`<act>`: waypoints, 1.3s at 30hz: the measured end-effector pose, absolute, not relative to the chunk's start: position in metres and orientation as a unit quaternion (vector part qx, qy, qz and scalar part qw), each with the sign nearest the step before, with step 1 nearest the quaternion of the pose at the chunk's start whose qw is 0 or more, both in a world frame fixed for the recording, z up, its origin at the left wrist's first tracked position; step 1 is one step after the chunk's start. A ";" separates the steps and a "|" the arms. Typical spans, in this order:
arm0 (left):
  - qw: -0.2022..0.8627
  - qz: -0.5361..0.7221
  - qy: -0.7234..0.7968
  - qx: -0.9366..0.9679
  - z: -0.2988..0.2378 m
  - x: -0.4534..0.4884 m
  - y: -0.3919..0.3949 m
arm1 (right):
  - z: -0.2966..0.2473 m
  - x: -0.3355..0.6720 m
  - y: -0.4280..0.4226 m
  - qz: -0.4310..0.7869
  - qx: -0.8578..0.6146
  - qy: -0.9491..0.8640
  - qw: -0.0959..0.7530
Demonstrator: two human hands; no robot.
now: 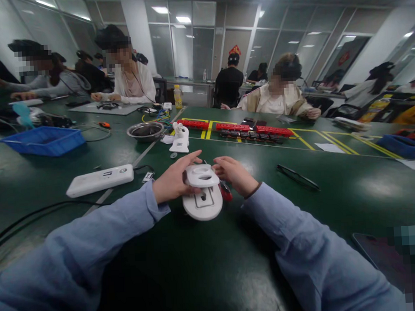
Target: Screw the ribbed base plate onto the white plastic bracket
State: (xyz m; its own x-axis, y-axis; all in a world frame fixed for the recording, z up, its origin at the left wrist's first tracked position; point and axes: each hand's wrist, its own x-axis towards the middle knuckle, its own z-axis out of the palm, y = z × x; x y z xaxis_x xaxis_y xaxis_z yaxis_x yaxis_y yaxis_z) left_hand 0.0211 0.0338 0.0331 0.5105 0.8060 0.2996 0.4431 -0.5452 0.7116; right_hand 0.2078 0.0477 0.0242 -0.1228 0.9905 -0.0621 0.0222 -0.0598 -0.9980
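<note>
My left hand (175, 177) grips a white plastic stand (203, 207) at its side. The stand has an oval base with a hole and a dark rectangular line, plus a smaller ring-like top part (202, 175). On the other side, my right hand (237, 173) has its fingers curled in close to the top part. What its fingertips pinch is hidden. Just below that hand shows a red-and-black object (225, 192), partly covered by the stand. Beyond my hands, a similar white stand (180, 139) rests on the green table, with a small round disc (173, 155) beside it.
A white power-bank-like device (100, 180) with cables lies left. Farther off are a blue tray (45, 142), a metal bowl (145, 131) and red racks (237, 127). Black tweezers (298, 177) lie right, near a phone (375, 253). Several people sit around the tables.
</note>
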 end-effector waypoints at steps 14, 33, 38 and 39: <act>0.318 0.356 0.345 0.808 0.017 0.027 0.043 | 0.030 0.190 0.030 0.825 -0.344 -0.288 0.345; 0.817 0.454 0.352 0.055 0.048 0.062 -0.019 | 0.043 0.175 -0.001 0.438 -0.267 -0.577 0.636; 0.839 0.416 0.338 0.091 0.040 0.061 -0.017 | 0.050 0.181 0.007 0.442 -0.307 -0.511 0.671; 0.833 0.403 0.359 0.120 0.039 0.060 -0.014 | 0.054 0.185 0.010 0.438 -0.304 -0.492 0.688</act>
